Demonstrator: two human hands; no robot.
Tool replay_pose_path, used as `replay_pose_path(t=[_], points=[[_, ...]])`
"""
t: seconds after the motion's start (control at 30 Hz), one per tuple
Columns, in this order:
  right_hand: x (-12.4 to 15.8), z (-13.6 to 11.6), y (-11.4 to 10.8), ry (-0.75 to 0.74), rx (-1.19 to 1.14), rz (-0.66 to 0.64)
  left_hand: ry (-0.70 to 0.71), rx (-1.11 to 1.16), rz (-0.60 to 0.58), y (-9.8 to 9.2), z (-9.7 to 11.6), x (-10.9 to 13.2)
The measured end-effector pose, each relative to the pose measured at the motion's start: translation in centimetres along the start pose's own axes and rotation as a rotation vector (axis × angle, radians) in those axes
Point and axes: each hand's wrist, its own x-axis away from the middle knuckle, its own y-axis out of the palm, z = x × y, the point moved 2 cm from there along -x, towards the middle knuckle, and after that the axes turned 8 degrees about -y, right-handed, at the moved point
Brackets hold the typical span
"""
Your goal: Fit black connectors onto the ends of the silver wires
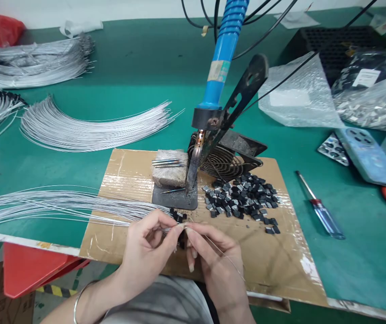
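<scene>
My left hand (147,247) is closed, thumb and finger pinching at the end of a grey-white wire. A bundle of such wires (64,201) runs in from the left, its ends carrying small black connectors (178,216) just beyond my fingertips. Meeting it there, my right hand (218,256) is pinched shut on a thin wire (228,258) that trails down over the hand; it looks like solder wire. The fingers hide the tiny part between them. Above stands a blue-handled soldering iron (221,58), its tip pointing down at a dark pad (175,200).
A cardboard sheet (274,265) lies beneath, bearing a pile of black connectors (242,198), a small fan (223,159) and a grey block (170,173). Rightward are a screwdriver (324,216) and a phone (371,155). More wire bundles (94,130) lie at the left.
</scene>
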Motion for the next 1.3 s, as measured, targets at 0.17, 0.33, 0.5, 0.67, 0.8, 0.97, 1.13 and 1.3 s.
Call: replay_pose_path(t=[0.17, 0.33, 0.5, 0.67, 0.8, 0.97, 1.13, 1.3], points=[[0.1, -0.3, 0.2, 0.012, 0.018, 0.037, 0.033, -0.036, 0.008, -0.2, -0.1, 0.1], [0.1, -0.2, 0.1, -0.005, 0.021, -0.005, 0.092, -0.051, 0.022, -0.2, -0.3, 0.1], [0.1, -0.2, 0.0, -0.025, 0.046, -0.020, 0.110, -0.068, 0.016, -0.3, -0.5, 0.2], [0.0, -0.3, -0.4, -0.060, 0.070, -0.073, 0.145, -0.111, 0.028, -0.3, -0.6, 0.3], [-0.3, -0.6, -0.8, -0.010, 0.066, -0.103, 0.173, -0.145, 0.032, -0.5, -0.7, 0.4], [-0.9, -1.2, -1.2, 0.097, 0.078, -0.167, 0.200, -0.208, 0.002, -0.6, -0.4, 0.5], [-0.9, -1.0, -1.5, 0.114, 0.076, -0.166, 0.198, -0.231, 0.021, -0.5, -0.3, 0.4], [-0.6, -0.7, -1.0, 0.087, 0.028, -0.116, 0.209, -0.251, 0.048, -0.3, -0.6, 0.5]])
